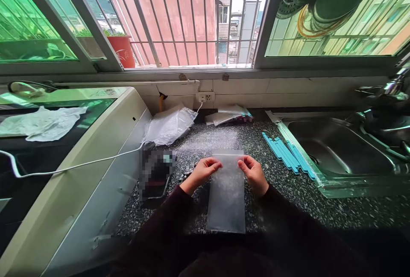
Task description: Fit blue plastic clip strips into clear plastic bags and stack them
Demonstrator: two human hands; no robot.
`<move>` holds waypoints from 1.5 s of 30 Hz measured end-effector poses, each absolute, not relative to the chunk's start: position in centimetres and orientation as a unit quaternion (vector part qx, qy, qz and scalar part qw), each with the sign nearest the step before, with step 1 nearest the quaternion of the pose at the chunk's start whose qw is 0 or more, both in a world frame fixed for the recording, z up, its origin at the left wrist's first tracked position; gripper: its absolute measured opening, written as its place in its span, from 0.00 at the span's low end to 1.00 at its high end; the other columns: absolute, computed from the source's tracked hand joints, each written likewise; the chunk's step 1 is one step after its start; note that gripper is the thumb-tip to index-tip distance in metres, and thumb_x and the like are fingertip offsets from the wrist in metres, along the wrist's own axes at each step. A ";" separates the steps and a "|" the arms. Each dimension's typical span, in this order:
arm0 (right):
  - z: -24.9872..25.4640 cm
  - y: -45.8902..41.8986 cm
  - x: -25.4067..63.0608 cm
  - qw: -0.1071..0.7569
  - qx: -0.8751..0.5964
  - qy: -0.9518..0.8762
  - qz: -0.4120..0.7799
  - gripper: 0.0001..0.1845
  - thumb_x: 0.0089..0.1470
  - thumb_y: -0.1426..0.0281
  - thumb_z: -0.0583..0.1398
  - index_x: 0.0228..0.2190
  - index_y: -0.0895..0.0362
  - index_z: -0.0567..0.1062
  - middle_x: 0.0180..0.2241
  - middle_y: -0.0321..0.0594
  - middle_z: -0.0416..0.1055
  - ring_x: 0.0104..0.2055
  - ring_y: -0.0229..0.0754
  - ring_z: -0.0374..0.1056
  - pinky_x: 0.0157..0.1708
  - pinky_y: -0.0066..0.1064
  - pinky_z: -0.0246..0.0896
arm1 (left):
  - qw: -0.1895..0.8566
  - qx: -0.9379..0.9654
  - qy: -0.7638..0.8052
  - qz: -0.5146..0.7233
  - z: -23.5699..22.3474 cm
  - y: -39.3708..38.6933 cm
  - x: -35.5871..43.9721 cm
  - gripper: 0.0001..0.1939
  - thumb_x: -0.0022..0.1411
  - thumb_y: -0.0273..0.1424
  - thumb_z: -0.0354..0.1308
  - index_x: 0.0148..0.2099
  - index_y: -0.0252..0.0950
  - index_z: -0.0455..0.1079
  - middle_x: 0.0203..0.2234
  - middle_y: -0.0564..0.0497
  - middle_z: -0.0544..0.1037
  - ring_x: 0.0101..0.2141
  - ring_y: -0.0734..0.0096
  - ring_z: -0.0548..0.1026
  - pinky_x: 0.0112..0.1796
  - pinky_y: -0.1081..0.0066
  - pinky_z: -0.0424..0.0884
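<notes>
I found translucent bag [226, 200] left of sink [349, 149], left hand [204, 170] and right hand [255, 172] pinching its sides near top. Step judged: handling bag mouth; next move seemingly called for steady two-sided grip.

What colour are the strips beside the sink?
The strips are light blue; the head view, the only one, shows them.

Two dark-sleeved arms [163, 221] reach forward, the bare left hand [204, 170] and bare right hand [255, 173] pinching, thumbs [215, 167] turned inward.
</notes>
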State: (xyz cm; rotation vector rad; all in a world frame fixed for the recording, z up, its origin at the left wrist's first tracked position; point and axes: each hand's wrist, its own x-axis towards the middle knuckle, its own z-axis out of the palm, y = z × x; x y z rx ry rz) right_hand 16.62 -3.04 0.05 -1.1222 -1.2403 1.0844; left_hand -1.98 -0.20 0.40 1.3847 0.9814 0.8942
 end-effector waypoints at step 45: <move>1.5 -6.2 35.8 -0.007 -0.891 -0.452 -0.042 0.15 0.50 0.64 0.54 0.31 0.60 0.78 0.29 0.52 0.75 0.30 0.49 0.71 0.25 0.33 0.57 | 0.571 0.551 0.495 0.354 -1.1 0.5 -4.0 0.21 0.38 0.48 0.61 0.26 0.33 0.71 0.20 0.51 0.74 0.24 0.71 0.67 0.28 0.72 0.60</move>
